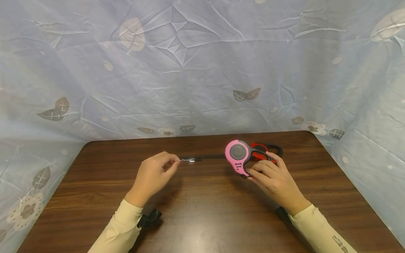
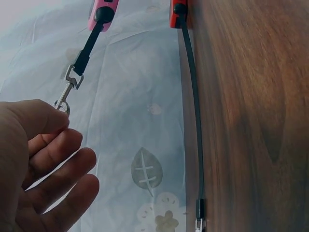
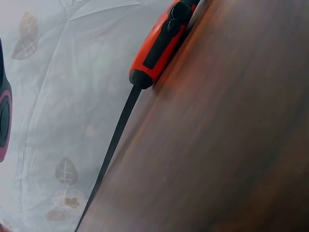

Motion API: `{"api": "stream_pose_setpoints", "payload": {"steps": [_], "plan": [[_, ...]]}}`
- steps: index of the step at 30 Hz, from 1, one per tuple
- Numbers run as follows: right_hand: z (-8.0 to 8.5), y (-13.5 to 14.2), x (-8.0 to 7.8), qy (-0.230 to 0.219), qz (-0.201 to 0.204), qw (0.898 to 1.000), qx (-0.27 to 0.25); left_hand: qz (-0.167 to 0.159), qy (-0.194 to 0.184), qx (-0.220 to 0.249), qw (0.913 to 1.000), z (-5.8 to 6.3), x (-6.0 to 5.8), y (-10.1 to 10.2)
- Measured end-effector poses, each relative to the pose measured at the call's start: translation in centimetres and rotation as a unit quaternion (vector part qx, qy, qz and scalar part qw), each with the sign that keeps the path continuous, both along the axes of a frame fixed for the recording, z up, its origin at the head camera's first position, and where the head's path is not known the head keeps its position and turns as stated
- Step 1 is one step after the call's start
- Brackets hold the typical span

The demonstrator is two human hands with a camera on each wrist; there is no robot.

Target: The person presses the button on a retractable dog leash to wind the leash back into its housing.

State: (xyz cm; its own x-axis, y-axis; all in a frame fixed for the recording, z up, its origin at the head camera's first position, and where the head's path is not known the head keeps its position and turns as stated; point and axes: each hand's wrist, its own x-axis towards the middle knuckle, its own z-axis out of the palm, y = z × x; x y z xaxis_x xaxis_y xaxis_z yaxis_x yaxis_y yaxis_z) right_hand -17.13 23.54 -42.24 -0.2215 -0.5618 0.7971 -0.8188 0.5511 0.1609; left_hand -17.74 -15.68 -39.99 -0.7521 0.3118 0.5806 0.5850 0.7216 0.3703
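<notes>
A pink retractable dog leash (image 1: 234, 161) with a grey round centre is gripped at its handle by my right hand (image 1: 273, 179). It is held up above the table, and its edge shows at the left of the right wrist view. My left hand (image 1: 156, 172) pinches the silver metal clip (image 2: 67, 89) at the end of its short black strap (image 2: 89, 48) between thumb and index finger, the other fingers loosely bent. Behind it lies a red retractable leash (image 3: 157, 48), partly hidden by the pink one in the head view.
The red leash's black strap (image 2: 195, 101) stretches along the far part of the brown wooden table (image 1: 196, 211), with a metal clip (image 2: 199, 224) at its end. A pale patterned cloth (image 1: 205, 80) hangs behind the table and at its sides. Black wrist cameras sit at both sleeves.
</notes>
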Motion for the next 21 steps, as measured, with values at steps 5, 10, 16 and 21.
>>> {"api": "stream_pose_setpoints", "payload": {"steps": [5,10,16,21], "plan": [[-0.07,-0.09,-0.05,0.005,0.004,1.0,-0.002,-0.005,0.0,0.001,1.0,-0.01,0.08,0.18],[-0.08,-0.16,-0.05,0.007,0.007,1.0,-0.006,-0.004,-0.01,0.006,0.9999,0.07,0.23,0.35],[-0.1,-0.35,-0.06,0.008,0.016,1.0,-0.001,-0.015,-0.042,0.015,0.9989,0.1,0.4,0.73],[-0.03,-0.43,0.06,0.005,0.016,1.0,0.001,-0.02,-0.06,0.02,0.9978,0.13,0.5,0.97]]}}
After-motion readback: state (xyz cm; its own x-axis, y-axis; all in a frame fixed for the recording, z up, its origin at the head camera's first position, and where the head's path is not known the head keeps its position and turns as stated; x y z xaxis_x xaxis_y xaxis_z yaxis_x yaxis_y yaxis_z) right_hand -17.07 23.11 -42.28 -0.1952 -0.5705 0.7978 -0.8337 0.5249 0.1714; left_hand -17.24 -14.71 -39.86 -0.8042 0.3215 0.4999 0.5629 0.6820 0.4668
